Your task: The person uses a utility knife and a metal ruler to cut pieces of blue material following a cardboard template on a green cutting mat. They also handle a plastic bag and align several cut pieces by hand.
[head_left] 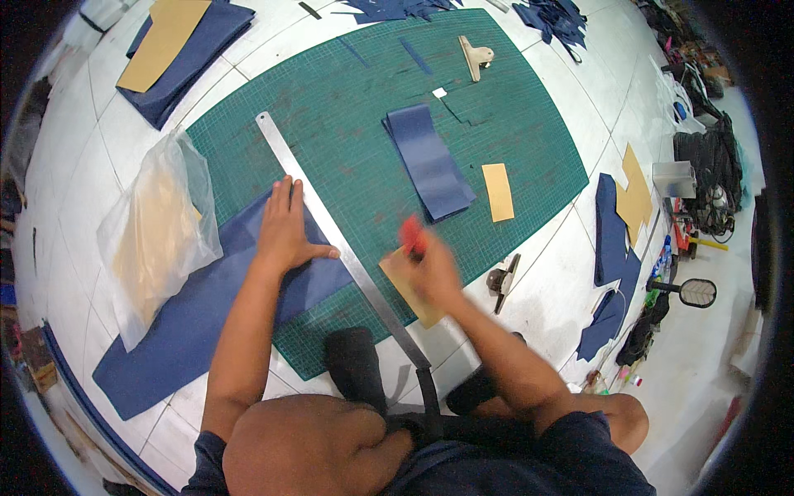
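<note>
My left hand (287, 230) lies flat with its fingers stretched over dark blue fabric (198, 310), its thumb and fingertips at the edge of a long steel ruler (331, 227). The ruler runs slantwise across a green cutting mat (347, 107), along the fabric's edge, with its near end by my feet. My right hand (434, 269), to the right of the ruler, is closed around a red hand tool (413, 233); motion smears it, so its exact kind is unclear. Partly beneath that hand is a tan card piece (405, 285). Beyond it lie folded blue strips (428, 161).
A small tan card (498, 192) and a bulldog clip (475, 58) lie on the mat; another clip (501, 281) sits on the tiles. At left is a plastic bag (157, 240) with tan pieces. Blue fabric (612, 240) and assorted clutter line the right side.
</note>
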Tool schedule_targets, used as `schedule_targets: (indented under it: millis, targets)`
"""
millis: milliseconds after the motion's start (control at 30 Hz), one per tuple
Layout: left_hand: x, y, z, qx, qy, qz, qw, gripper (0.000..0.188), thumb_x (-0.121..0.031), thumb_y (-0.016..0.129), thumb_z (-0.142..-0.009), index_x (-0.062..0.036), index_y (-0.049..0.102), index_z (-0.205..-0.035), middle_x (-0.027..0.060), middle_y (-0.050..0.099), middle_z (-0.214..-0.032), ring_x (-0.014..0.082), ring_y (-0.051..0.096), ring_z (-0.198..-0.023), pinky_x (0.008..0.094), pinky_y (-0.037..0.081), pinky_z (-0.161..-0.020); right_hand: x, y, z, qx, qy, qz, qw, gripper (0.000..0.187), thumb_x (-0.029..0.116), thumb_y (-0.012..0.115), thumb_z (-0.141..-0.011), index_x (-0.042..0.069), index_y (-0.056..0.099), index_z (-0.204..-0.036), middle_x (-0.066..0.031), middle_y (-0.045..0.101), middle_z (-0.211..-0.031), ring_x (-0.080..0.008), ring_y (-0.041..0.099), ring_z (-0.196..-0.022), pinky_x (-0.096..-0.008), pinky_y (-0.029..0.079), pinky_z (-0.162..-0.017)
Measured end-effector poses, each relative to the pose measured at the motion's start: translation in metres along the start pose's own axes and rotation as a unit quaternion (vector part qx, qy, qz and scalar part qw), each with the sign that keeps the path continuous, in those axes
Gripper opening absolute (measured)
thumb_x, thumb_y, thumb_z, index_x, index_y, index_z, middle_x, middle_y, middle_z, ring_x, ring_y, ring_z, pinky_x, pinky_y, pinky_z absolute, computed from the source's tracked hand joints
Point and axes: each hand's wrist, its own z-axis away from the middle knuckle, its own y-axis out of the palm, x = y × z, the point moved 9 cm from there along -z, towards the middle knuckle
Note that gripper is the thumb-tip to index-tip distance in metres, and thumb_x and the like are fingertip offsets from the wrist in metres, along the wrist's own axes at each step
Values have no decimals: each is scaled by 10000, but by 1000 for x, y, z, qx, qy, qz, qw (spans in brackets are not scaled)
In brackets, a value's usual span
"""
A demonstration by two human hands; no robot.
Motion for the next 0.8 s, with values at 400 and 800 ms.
schedule_targets:
  millis: [400,800]
  targets:
    - [17,-18,29,-63,-4,-40,997,812,-432,832,-772,-108,529,-1452,245,489,-1449,463,405,-1393,543,351,-1145,24,75,78,103,-55,87,989,418,76,800,-750,14,545,-1075,-200,540,-1108,-426,585,-1045,-495,512,-855]
    - [31,-33,26,-113,-26,64,991,556,-242,681,-914,-19,519,-1397,255,538,-1348,445,533,-1254,480,463,-1050,38,85,65,136,-99,61,984,376,126,796,-781,23,577,-1069,-191,566,-1083,-426,583,-1050,-497,499,-869]
